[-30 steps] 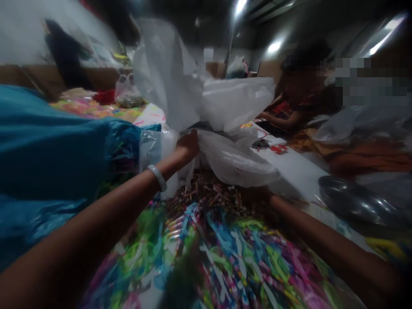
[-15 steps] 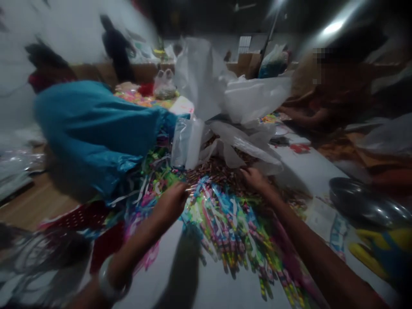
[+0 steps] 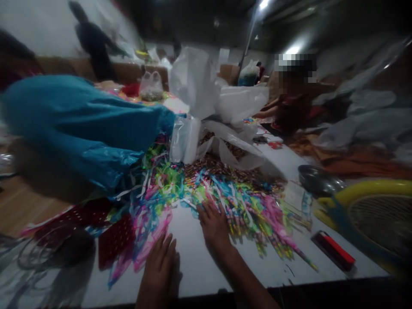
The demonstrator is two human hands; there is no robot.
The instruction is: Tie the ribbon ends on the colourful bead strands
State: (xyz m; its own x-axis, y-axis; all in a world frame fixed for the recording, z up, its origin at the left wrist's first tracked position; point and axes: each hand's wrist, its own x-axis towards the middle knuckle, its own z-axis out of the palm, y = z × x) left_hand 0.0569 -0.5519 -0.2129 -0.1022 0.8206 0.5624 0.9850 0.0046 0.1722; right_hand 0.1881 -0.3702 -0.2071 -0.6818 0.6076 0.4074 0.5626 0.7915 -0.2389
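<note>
My left hand (image 3: 158, 264) rests near the front edge of the white table (image 3: 188, 262), fingers stretched out and holding nothing. To its left lie pink and purple plastic strips (image 3: 149, 244). My right hand (image 3: 214, 225) reaches farther forward, fingers spread at the near edge of a heap of thin striped sticks (image 3: 254, 219) with bright plastic strips on them. Its fingertips look to touch the heap, though blur hides the exact contact. Beyond lies a mass of brownish sticks (image 3: 225, 169), partly under clear plastic sheeting (image 3: 234, 148).
A big blue plastic bag (image 3: 86, 124) bulges at left, above a dark red perforated basket (image 3: 117, 240). At right are a dark metal bowl (image 3: 318, 178), a yellow-rimmed fan (image 3: 380, 214) and a red-and-black box (image 3: 334, 251). A co-worker (image 3: 292, 103) sits at the far right.
Both hands have drawn back towards me from the far part of the heap. My left hand has gone from closed to open. The camera has turned right, bringing the fan into fuller view.
</note>
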